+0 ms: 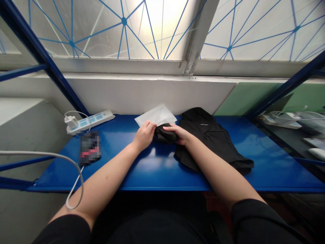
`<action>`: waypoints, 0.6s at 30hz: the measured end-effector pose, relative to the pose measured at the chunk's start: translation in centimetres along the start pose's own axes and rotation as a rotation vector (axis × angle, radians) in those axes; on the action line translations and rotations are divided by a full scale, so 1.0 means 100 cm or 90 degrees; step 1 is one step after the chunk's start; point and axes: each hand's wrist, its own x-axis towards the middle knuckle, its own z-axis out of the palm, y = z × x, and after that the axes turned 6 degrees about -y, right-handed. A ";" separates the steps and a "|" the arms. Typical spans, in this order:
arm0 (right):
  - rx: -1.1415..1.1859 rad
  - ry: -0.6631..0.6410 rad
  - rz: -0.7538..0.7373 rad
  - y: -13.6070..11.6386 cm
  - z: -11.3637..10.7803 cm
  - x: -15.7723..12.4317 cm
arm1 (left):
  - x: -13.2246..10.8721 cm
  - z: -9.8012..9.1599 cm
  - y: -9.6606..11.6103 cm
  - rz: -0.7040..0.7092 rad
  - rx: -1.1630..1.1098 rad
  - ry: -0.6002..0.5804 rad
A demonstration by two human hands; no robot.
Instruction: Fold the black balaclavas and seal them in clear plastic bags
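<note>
A small folded black cloth (164, 135) lies on the blue table (152, 166), gripped from both sides. My left hand (144, 135) is closed on its left end. My right hand (179, 133) is closed over its right end. Right behind my hands rests a clear plastic bag (156, 116), flat on the table, its near edge touching my left fingers. A larger black garment (210, 139) is spread out to the right, partly under my right forearm.
A white power strip (88, 121) with a plugged-in charger (71, 120) sits at the back left. A blurred dark object (89, 147) lies near it. A white cable (68, 169) loops off the left edge. Blue shelf struts rise on both sides.
</note>
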 end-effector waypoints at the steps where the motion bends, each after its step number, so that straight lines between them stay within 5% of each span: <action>1: 0.019 0.004 -0.013 -0.001 -0.001 -0.001 | 0.000 0.000 0.000 0.007 0.011 -0.005; 12: -0.111 0.251 -0.222 0.021 0.009 0.022 | -0.004 0.005 0.017 0.112 0.092 -0.061; 15: -0.034 0.308 -0.217 0.022 0.010 0.025 | -0.002 0.005 0.023 0.023 0.170 -0.051; 18: 0.119 0.252 -0.144 0.016 0.010 0.021 | 0.000 0.006 0.021 -0.122 0.227 -0.034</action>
